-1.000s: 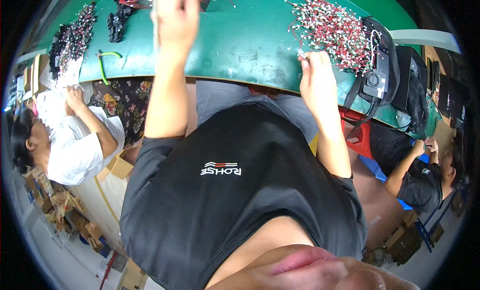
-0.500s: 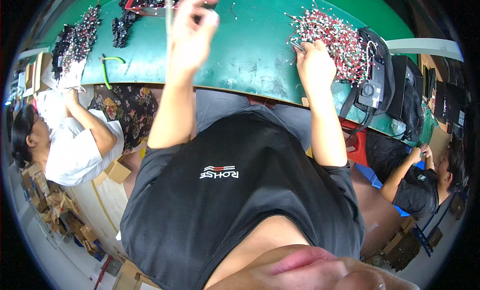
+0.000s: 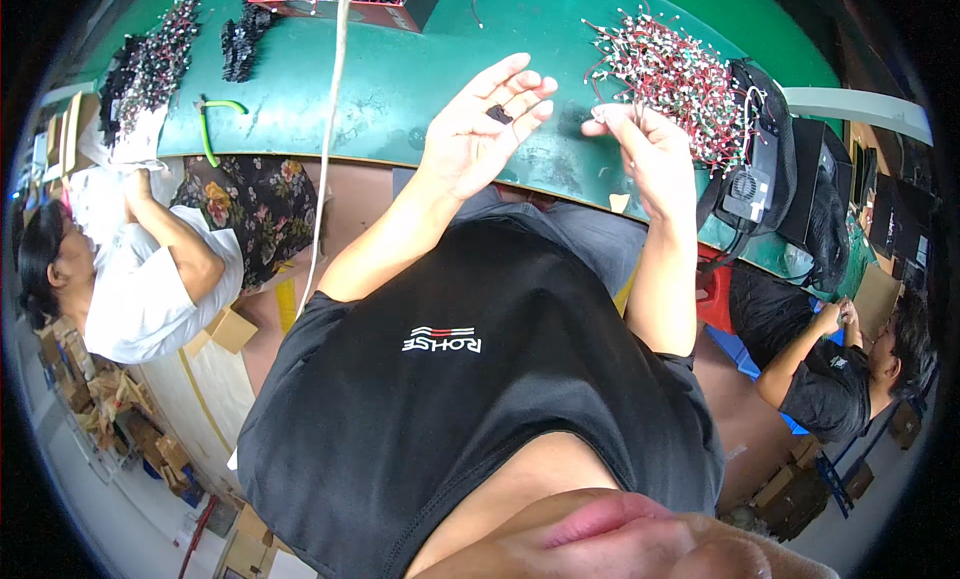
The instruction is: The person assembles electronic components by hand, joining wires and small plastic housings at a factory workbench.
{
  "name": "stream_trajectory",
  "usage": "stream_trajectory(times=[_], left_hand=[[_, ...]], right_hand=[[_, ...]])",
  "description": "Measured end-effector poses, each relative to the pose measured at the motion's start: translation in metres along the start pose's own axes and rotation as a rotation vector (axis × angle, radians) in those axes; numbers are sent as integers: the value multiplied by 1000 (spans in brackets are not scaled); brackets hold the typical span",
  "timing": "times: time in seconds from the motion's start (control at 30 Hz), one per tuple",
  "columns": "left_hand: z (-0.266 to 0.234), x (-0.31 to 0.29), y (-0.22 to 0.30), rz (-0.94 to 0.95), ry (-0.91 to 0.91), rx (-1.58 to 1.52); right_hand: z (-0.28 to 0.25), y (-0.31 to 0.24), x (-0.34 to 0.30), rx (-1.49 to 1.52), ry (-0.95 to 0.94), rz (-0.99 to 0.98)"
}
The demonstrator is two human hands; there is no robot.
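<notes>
My left hand (image 3: 475, 134) is over the near edge of the green table, palm up with its fingers loosely curled. A small black plastic part (image 3: 499, 113) lies against its fingers. Just to the right, my right hand (image 3: 655, 154) pinches a thin wire lead (image 3: 598, 112) between thumb and forefinger; only a small pale end shows clearly. Behind that hand spreads a tangled pile of red, black and white wire leads (image 3: 665, 74) with white tips. The two hands are apart, fingertips facing each other.
On the green table (image 3: 385, 99) are green-handled pliers (image 3: 210, 129), black parts (image 3: 238, 54) and a red-edged box (image 3: 395, 14) of wire leads. A pale cord (image 3: 330, 129) hangs left of my arm. A black bag (image 3: 765, 144) stands right. Co-workers sit at both sides.
My left hand has come down and right from near the box, and a black part now shows in it. My right hand has drawn back slightly from the wire pile.
</notes>
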State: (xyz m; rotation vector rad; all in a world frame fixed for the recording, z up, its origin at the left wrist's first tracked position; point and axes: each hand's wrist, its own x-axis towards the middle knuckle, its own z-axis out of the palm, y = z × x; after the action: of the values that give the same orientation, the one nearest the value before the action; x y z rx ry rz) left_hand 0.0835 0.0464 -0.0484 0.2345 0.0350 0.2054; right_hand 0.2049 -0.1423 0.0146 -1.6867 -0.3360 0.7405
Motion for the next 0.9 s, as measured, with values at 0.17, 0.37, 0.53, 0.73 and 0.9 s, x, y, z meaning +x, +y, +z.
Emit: stream_trajectory(times=[0.17,0.37,0.53,0.73,0.9], left_hand=[[11,3,-6,65,-24,86],[23,3,-18,244,-95,355],[35,0,-20,340,-101,417],[38,-4,-17,304,-131,387],[43,-10,-17,214,-77,378]], right_hand=[[18,-3,-16,165,-121,97],[49,-4,-16,18,-50,-86],[67,-8,-22,250,1,-220],[69,-9,-26,259,-68,-263],[70,-7,-25,272,-68,-314]])
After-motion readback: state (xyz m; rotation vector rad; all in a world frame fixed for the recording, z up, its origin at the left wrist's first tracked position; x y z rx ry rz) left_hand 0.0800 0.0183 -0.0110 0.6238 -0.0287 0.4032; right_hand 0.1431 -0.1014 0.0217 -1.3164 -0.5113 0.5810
